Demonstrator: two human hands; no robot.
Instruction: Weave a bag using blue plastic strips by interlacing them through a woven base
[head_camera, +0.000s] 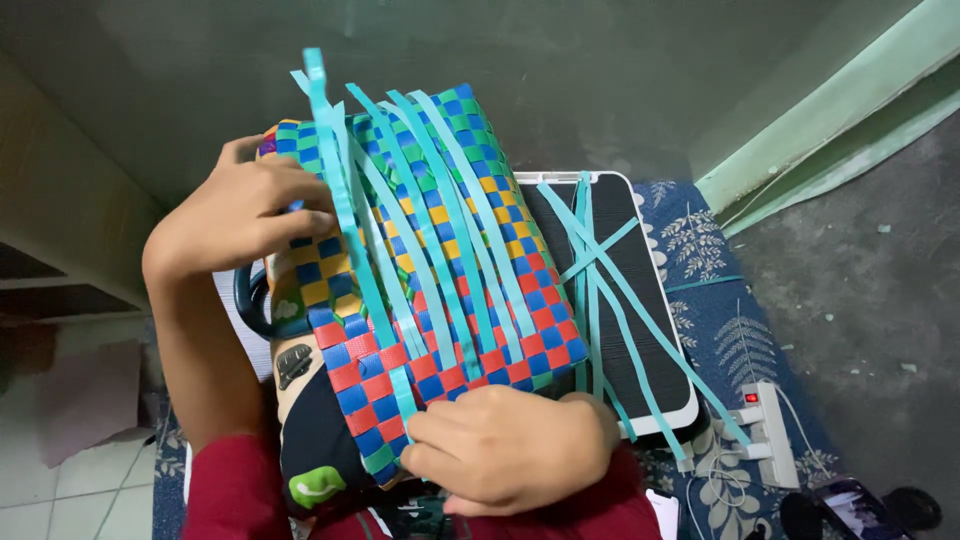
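Note:
A woven basket (480, 260) of blue, red, yellow and green plastic strips lies tilted across my lap. Several loose turquoise strips (430, 230) run over its face and stick out past its top edge. My left hand (240, 215) grips the basket's upper left edge, fingers curled over the weave and one turquoise strip. My right hand (510, 445) presses on the lower edge, thumb and fingers pinching the end of a turquoise strip (400, 385). Both forearms wear red sleeves.
A black panel with a white rim (655, 300) lies under the basket, with more turquoise strips (600, 290) across it. A blue leaf-patterned mat (730, 340), a white power strip (765, 420) with cables and a phone (855, 505) are at the right. A green wall stands behind.

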